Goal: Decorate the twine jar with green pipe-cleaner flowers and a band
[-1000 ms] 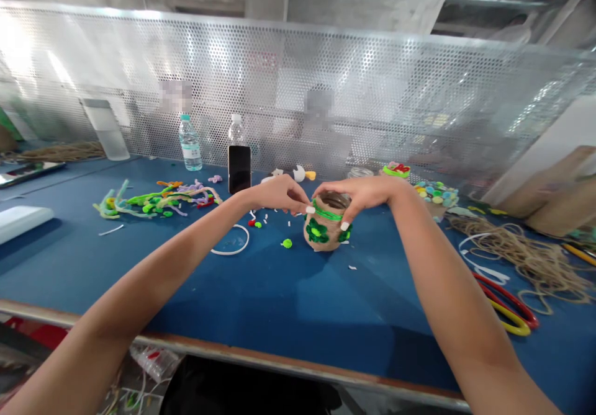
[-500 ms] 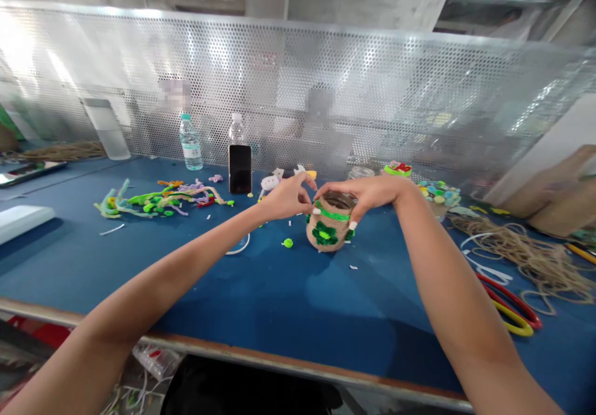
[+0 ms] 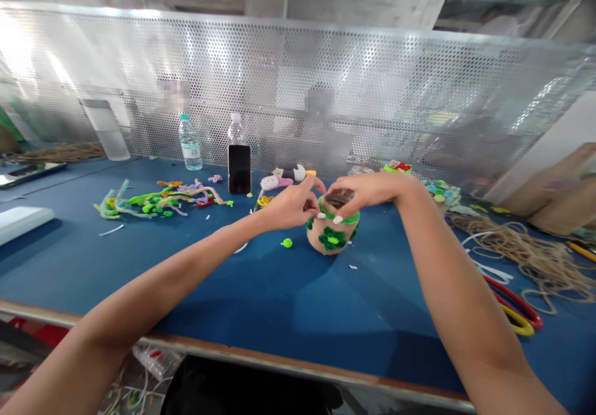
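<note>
A jar [image 3: 318, 240] wrapped in tan twine stands upright on the blue table, its mouth open. Dark green fuzzy flowers sit on its side, the front one [image 3: 333, 239] with a bright green centre. A bright green fuzzy strip [image 3: 348, 219] runs around the neck. At the neck's left side, my left hand [image 3: 298, 204] pinches the strip against the jar with curled fingers. From the right, my right hand [image 3: 365, 193] grips the rim, thumb in front on the green strip and its other fingers over the far side, partly hidden.
Left lie tangled coloured pipe cleaners [image 3: 139, 201]. Behind stand a phone [image 3: 239, 170] and a water bottle [image 3: 190, 145], before a perforated metal screen [image 3: 279, 80]. A green pompom [image 3: 287, 242] lies near the jar. Right are twine [image 3: 535, 260] and red-and-yellow-handled scissors [image 3: 516, 306].
The jar has turned a little, its front flower shifting to the right. My right thumb has moved left along the neck, closer to my left fingers.
</note>
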The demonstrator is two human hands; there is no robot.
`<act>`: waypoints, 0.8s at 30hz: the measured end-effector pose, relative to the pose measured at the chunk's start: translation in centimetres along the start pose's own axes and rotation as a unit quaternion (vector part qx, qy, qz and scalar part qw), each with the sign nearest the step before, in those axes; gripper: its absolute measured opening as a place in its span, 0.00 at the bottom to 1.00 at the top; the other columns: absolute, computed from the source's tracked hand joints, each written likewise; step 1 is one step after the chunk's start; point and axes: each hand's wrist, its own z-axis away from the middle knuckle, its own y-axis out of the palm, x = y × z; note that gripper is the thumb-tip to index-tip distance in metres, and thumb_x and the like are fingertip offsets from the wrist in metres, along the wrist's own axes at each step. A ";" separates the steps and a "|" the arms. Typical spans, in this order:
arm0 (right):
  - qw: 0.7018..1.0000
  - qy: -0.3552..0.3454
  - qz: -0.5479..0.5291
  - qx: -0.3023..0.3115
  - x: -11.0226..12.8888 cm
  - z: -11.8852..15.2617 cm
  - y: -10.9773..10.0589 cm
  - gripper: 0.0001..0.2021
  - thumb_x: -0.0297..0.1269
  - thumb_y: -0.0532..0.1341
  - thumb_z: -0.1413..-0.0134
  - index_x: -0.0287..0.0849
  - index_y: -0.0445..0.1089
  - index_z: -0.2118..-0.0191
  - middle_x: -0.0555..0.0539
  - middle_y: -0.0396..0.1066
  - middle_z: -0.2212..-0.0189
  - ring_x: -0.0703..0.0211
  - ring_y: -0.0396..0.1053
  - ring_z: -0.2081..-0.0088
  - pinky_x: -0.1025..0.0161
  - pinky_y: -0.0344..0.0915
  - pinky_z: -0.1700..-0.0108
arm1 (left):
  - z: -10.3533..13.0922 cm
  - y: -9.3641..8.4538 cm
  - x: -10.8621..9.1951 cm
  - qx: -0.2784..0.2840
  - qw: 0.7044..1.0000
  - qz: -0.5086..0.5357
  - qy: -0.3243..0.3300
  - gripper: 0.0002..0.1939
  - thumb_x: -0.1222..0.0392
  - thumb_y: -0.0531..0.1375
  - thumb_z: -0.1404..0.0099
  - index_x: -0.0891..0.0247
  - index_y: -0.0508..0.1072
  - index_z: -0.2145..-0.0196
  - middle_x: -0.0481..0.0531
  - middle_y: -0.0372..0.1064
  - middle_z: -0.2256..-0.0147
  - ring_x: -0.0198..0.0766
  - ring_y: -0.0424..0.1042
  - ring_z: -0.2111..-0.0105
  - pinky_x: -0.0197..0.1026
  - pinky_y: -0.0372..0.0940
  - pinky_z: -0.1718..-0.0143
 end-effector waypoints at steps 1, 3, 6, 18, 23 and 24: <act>1.000 -0.002 -0.002 0.019 -0.1 0.1 -0.1 0.25 0.53 0.62 0.61 0.45 0.69 0.57 0.46 0.71 0.58 0.47 0.68 0.59 0.58 0.63 0.62 | 0.0 0.0 -0.2 0.006 1.000 -0.011 0.004 0.20 0.73 0.56 0.48 0.62 0.56 0.59 0.44 0.70 0.75 0.33 0.69 0.74 0.34 0.60 0.73; 0.999 -0.002 -0.004 0.049 -0.4 0.2 -0.2 0.27 0.52 0.62 0.59 0.45 0.67 0.53 0.45 0.68 0.54 0.45 0.66 0.55 0.57 0.62 0.58 | 0.1 0.0 -0.7 0.011 0.998 -0.059 0.005 0.21 0.73 0.56 0.48 0.63 0.55 0.58 0.45 0.70 0.75 0.36 0.70 0.74 0.35 0.59 0.74; 0.998 -0.027 -0.013 0.051 -0.7 0.2 -0.2 0.28 0.51 0.63 0.60 0.44 0.65 0.51 0.44 0.66 0.52 0.44 0.64 0.53 0.55 0.61 0.54 | 0.1 -0.1 -1.4 -0.003 0.987 -0.156 -0.029 0.18 0.68 0.58 0.45 0.64 0.56 0.58 0.46 0.68 0.77 0.39 0.70 0.75 0.36 0.55 0.77; 0.973 -0.163 -0.123 0.103 -0.9 0.4 -0.3 0.33 0.45 0.63 0.57 0.46 0.59 0.42 0.48 0.60 0.44 0.47 0.55 0.42 0.56 0.54 0.43 | 0.1 -1.5 -0.1 0.062 0.997 0.053 0.002 0.26 0.56 0.68 0.51 0.63 0.60 0.58 0.44 0.66 0.75 0.33 0.69 0.74 0.33 0.60 0.73; 0.989 -0.104 -0.083 0.065 -1.8 1.6 -0.1 0.50 0.45 0.69 0.66 0.48 0.46 0.36 0.47 0.43 0.36 0.40 0.44 0.38 0.53 0.51 0.41 | 0.4 -3.1 1.9 0.092 0.990 0.104 -0.017 0.30 0.61 0.66 0.50 0.64 0.61 0.51 0.59 0.64 0.55 0.38 0.69 0.61 0.36 0.66 0.67; 0.991 -0.089 -0.075 0.061 -1.9 1.9 0.1 0.52 0.45 0.70 0.68 0.48 0.43 0.36 0.47 0.40 0.35 0.39 0.43 0.38 0.51 0.50 0.40 | 0.5 -3.0 2.0 0.101 0.989 0.105 -0.009 0.32 0.61 0.65 0.48 0.62 0.59 0.47 0.60 0.60 0.50 0.39 0.68 0.58 0.37 0.67 0.65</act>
